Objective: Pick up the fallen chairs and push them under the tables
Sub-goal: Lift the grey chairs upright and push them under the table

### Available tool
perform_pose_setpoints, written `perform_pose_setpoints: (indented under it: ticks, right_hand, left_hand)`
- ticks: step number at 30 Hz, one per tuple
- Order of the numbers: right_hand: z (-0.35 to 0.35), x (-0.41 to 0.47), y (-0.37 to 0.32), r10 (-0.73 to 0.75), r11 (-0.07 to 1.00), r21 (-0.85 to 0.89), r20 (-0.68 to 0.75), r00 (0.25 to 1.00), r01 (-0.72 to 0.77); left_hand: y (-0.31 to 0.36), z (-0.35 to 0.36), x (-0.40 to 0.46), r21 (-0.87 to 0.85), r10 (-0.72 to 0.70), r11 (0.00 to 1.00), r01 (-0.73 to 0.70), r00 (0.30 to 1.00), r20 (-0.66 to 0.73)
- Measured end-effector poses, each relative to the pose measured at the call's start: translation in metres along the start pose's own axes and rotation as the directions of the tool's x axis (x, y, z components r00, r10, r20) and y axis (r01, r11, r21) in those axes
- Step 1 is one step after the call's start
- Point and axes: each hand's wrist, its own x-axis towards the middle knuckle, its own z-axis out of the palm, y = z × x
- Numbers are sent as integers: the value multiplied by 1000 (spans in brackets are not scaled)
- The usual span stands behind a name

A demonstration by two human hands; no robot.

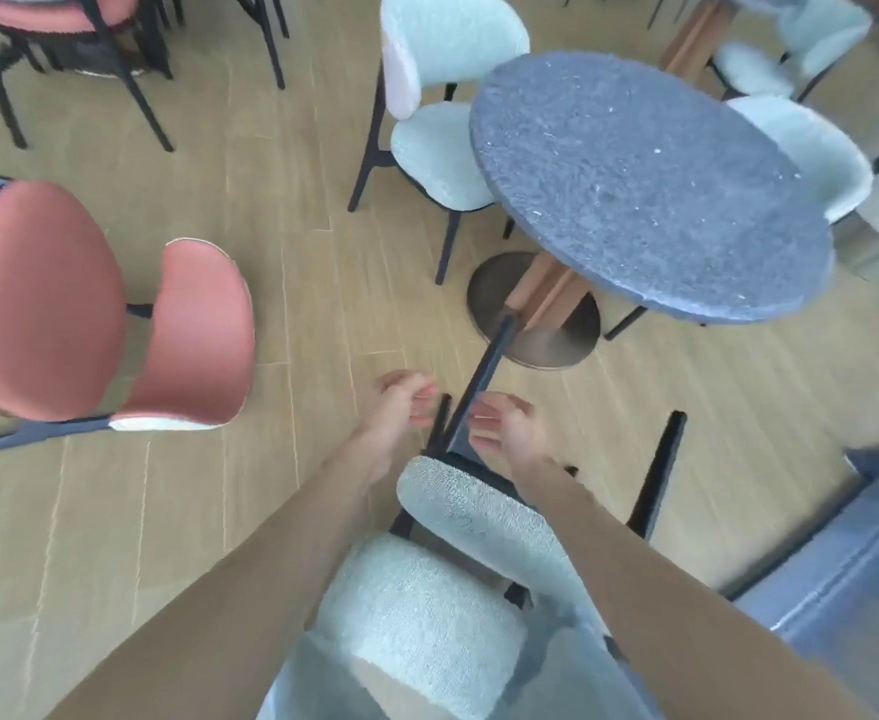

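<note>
In the lower middle of the frame a pale mint chair (458, 579) lies fallen on the wooden floor (281, 283), with its dark legs pointing up toward the round table (650, 189). One dark leg (484, 376) runs up between the two hands, and its tip comes near the metal base (536, 309) of the table. Another leg (658, 472) stands out more to the right.

The left hand (401, 407) is just beside this leg on its left side, the fingers curled loosely and not closed on anything. The right hand (505, 428) is on the right side of the same leg, palm turned inward, fingers half open. Neither hand clearly grips the leg; whether a fingertip touches it I cannot tell, because the picture is blurred here.

At the left edge a pink chair (89, 314) lies on its side. In the upper middle a mint chair (437, 116) stands upright, its seat partly under the table top. A second mint chair (811, 153) shows at the right side of the table. In the upper left there are more dark chair legs (131, 70).
</note>
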Motion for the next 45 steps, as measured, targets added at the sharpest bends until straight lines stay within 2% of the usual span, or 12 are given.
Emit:
perform_pose_setpoints:
  ticks: [3, 8, 14, 17, 20, 22, 25, 29, 32, 37, 39, 45]
  right_hand:
    - [9, -34, 3, 11, 998, 57, -132, 991, -3]
    - [18, -89, -7, 51, 984, 177, -268, 962, -3]
    - [-28, -143, -16, 103, 936, 345, -467, 878, 73]
    - [-47, -162, -14, 173, 884, 457, -511, 842, 96]
    - [-59, -177, 1, 228, 863, 501, -508, 831, 69]
    - [-70, -171, 20, 211, 861, 499, -524, 825, 96]
    - [-76, -158, 67, 271, 818, 567, -534, 801, 101]
    - [-60, -154, 154, 408, 744, 668, -440, 800, -12]
    - [-55, -139, 218, 463, 696, 715, -383, 799, -61]
    - [-51, -109, 333, 568, 592, 795, -293, 769, -135]
    - [-49, -99, 369, 593, 582, 797, -282, 754, -160]
    - [-41, -45, 473, 619, 554, 823, -305, 724, -126]
  left_hand:
    - [13, -10, -12, 56, -31, 998, 24, 991, 133]
    - [35, 7, -43, 129, -63, 991, 29, 962, 264]
    - [57, 57, -90, 253, -120, 967, -1, 879, 461]
    - [58, 77, -113, 298, -134, 954, -26, 854, 503]
    - [41, 86, -124, 341, -166, 940, -4, 868, 468]
    - [16, 90, -114, 353, -162, 935, -19, 864, 476]
    - [-41, 83, -101, 398, -233, 916, 49, 873, 428]
    - [-122, 62, -102, 519, -405, 833, 191, 849, 339]
    - [-176, 64, -92, 556, -460, 793, 248, 842, 281]
    - [-270, 67, -72, 559, -496, 764, 322, 847, 190]
    - [-305, 67, -64, 581, -511, 741, 337, 844, 162]
    - [-410, 71, -16, 617, -550, 710, 338, 814, 187]
